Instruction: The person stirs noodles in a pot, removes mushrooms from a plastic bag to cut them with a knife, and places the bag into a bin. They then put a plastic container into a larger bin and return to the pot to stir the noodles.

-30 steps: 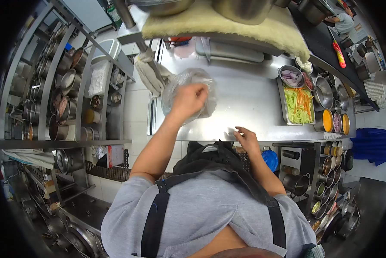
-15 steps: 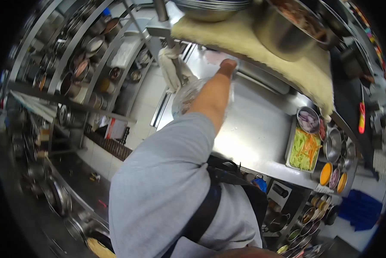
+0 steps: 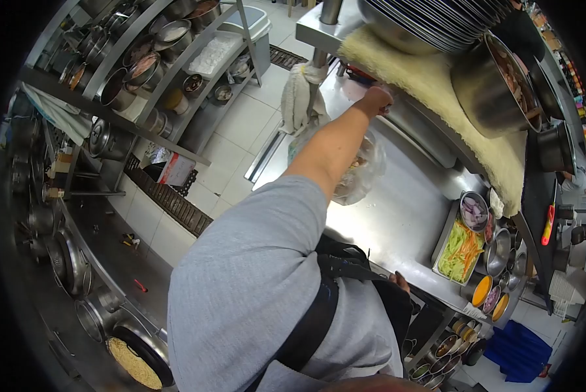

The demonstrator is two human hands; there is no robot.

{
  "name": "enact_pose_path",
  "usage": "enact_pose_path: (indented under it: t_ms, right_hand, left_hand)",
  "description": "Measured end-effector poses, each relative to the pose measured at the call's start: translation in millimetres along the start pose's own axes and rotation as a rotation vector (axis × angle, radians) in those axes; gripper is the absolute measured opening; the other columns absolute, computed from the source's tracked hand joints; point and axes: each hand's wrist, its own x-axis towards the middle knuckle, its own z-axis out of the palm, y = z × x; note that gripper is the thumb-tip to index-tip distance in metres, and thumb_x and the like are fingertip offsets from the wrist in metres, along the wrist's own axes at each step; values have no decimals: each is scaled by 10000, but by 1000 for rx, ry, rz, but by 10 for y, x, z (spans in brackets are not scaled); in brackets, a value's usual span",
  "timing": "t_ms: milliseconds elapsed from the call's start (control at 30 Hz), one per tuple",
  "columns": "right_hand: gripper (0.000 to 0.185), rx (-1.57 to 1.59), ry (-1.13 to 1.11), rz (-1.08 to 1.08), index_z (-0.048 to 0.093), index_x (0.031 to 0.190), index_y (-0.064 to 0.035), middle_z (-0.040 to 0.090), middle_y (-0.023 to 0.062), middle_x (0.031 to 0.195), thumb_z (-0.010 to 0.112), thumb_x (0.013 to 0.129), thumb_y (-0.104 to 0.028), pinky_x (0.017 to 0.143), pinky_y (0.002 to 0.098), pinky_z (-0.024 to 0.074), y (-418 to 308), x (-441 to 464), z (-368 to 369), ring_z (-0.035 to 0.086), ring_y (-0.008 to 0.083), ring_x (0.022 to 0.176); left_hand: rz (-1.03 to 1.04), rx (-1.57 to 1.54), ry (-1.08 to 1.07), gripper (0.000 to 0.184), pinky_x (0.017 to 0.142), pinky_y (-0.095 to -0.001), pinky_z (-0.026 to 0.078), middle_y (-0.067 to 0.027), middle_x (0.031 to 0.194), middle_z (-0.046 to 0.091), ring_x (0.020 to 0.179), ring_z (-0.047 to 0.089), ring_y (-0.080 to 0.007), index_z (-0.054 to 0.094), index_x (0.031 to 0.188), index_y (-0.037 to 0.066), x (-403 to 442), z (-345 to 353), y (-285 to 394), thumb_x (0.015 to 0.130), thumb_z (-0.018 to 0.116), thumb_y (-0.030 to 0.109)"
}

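Note:
My left hand (image 3: pixel 374 99) reaches across the steel counter (image 3: pixel 397 215) to just below the cloth-covered shelf, its fingers curled in. Whatever is in that grip is hidden. A dark container with some red (image 3: pixel 357 74) lies just beyond it. Under my left forearm sits a clear plastic bag (image 3: pixel 363 171) with food in it, partly covered by the arm. Low beside my apron, my right hand (image 3: pixel 400 282) shows only in part at the counter's near edge, and its fingers are too small to read.
A shelf cloth (image 3: pixel 430 81) carries stacked plates (image 3: pixel 443 23) and a large pot (image 3: pixel 492 88). To the right stand a tray of cut vegetables (image 3: pixel 459 251) and a bowl of sliced onion (image 3: pixel 474 211). A white towel (image 3: pixel 297 98) hangs at the post. Pot racks (image 3: pixel 175 98) stand left.
The camera view has shifted. My left hand is still by the shelf, now with curled fingers showing. More of the plastic bag shows to the right of my forearm, and my right hand has come into view.

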Motion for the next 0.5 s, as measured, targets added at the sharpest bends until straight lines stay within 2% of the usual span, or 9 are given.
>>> enact_pose_path:
  t_ms: [33, 100, 167, 200, 233, 267, 433, 500]
  right_hand:
    - [401, 6, -1, -1, 619, 1133, 22, 685, 186, 866, 639, 875, -284, 666, 337, 518, -54, 18, -4, 681, 234, 740]
    - [378, 74, -158, 179, 618, 1126, 38, 680, 186, 867, 632, 878, -247, 638, 319, 518, -894, 84, -159, 670, 207, 682]
    - [363, 115, -88, 92, 629, 1111, 30, 677, 192, 886, 647, 862, -233, 632, 307, 515, -1101, 107, -86, 656, 202, 651]
    - [356, 92, -94, 40, 632, 1114, 19, 677, 191, 907, 652, 857, -226, 628, 304, 513, -1183, 132, -66, 654, 206, 661]
    - [350, 68, -97, -9, 635, 1116, 8, 676, 190, 927, 656, 851, -219, 624, 302, 512, -1266, 160, -49, 652, 209, 671]
    - [340, 63, -78, -74, 638, 1117, -1, 674, 183, 924, 656, 851, -213, 625, 307, 513, -1357, 181, -30, 651, 215, 689]
    - [333, 97, 20, -327, 632, 1131, -16, 649, 167, 920, 671, 834, -163, 686, 360, 522, -2065, 380, -45, 641, 283, 762]
    - [449, -75, 120, -462, 571, 1222, -44, 613, 180, 1059, 694, 807, -166, 776, 374, 511, -2382, 478, -101, 611, 331, 911]
  left_hand:
    - [2, 5, 2, 66, 412, -330, 506, -104, 649, 592, 457, 569, -225, 591, 762, 22, -78, -67, 49, 788, 635, 65]
    - [13, -103, -81, 70, 412, -312, 504, -98, 647, 585, 457, 553, -213, 595, 744, 34, -491, -206, 250, 789, 641, 63]
    - [67, -34, -31, 100, 390, -278, 428, -81, 638, 581, 466, 535, -159, 600, 730, 37, -1057, -285, 326, 797, 652, 89]
    - [84, 20, -94, 115, 399, -284, 411, -70, 637, 583, 485, 543, -145, 604, 725, 16, -1306, -424, 328, 794, 655, 93]
    - [76, 16, -74, 130, 409, -286, 411, -64, 628, 578, 487, 542, -147, 601, 720, -4, -1647, -489, 364, 784, 663, 90]
    - [46, 66, -116, 110, 532, -272, 477, -58, 689, 590, 546, 549, -147, 625, 772, -5, -1887, -619, 367, 783, 675, 93]
    - [14, 40, -241, 93, 587, -274, 426, -50, 683, 580, 583, 553, -152, 615, 778, 8, -2721, -1013, 332, 809, 648, 89]
    - [14, 77, -314, 97, 605, -275, 430, -51, 681, 586, 589, 555, -152, 616, 771, 8, -2983, -1079, 360, 809, 647, 92]
